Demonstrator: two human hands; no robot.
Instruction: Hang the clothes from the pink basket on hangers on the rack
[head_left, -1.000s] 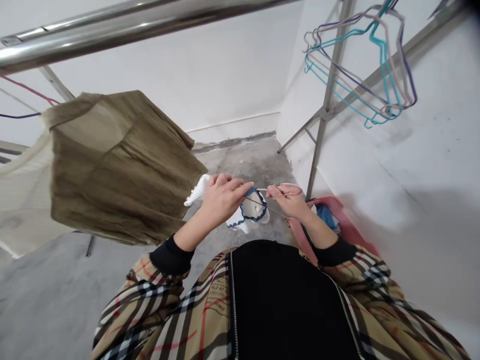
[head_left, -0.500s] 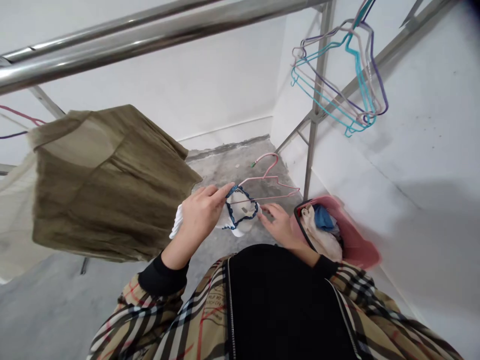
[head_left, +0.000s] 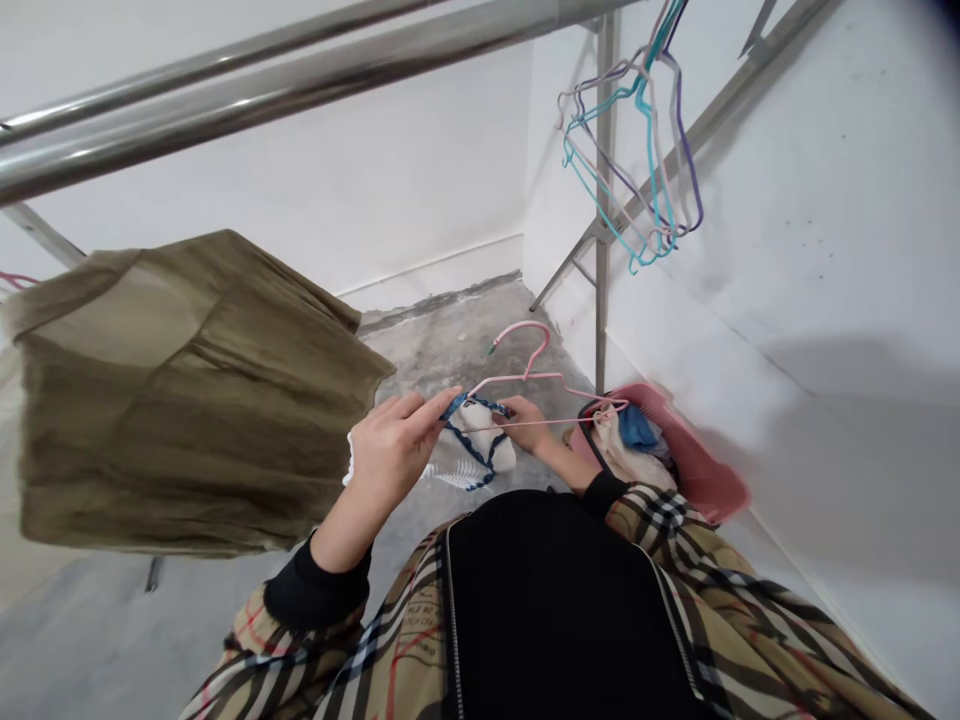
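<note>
A small white garment with a blue ruffled edge (head_left: 480, 455) hangs between my hands over the floor. My left hand (head_left: 394, 445) is closed on its left side, with the thumb and index finger along the blue edge. A pink wire hanger (head_left: 527, 376) has its left end inside the garment's opening, by my left fingertips. Its right end sticks out free, and its hook points up and away from me. My right hand (head_left: 525, 425) pinches the blue edge on the right, below the hanger's bar. White ribbed cloth shows past my left hand.
An olive-green top (head_left: 172, 390) hangs at the left under steel rails (head_left: 300, 85). Several blue, purple and pale hangers (head_left: 637, 160) hang at upper right by the rack's leg (head_left: 602, 300). A pink basket (head_left: 705, 470) holding clothes stands by the right wall.
My right hand has come closer to the left and now pinches the blue edge. The garment's opening is narrower. The view has shifted a little to the right.
</note>
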